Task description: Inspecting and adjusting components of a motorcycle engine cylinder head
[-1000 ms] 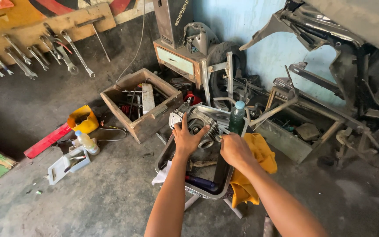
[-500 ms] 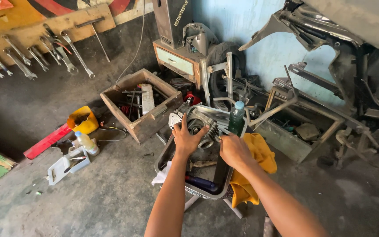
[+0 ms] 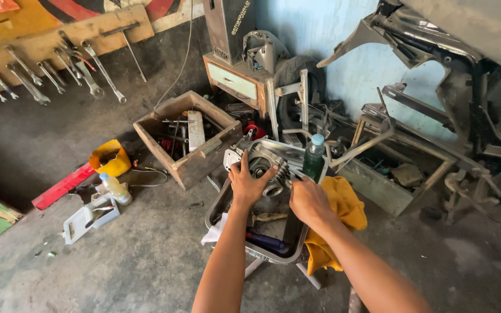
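Your left hand [image 3: 249, 184] lies spread, fingers apart, on the grey metal engine part [image 3: 265, 165], which sits at the far end of the metal tray [image 3: 225, 200], at twelve o'clock from your wrists. Your right hand [image 3: 309, 200] is closed loosely at the part's three o'clock side; you cannot tell from here whether it grips anything. One green bottle [image 3: 313, 157] with a pale cap stands upright just beside that hand, at one o'clock; a nudge from your knuckles could tip it into the tray. The tray rests on a low stand, so leaning hard on the part could rock it. One yellow cloth [image 3: 343, 208] hangs at three o'clock. One wooden box [image 3: 189, 138] of tools sits at ten o'clock on the floor [image 3: 117, 261].
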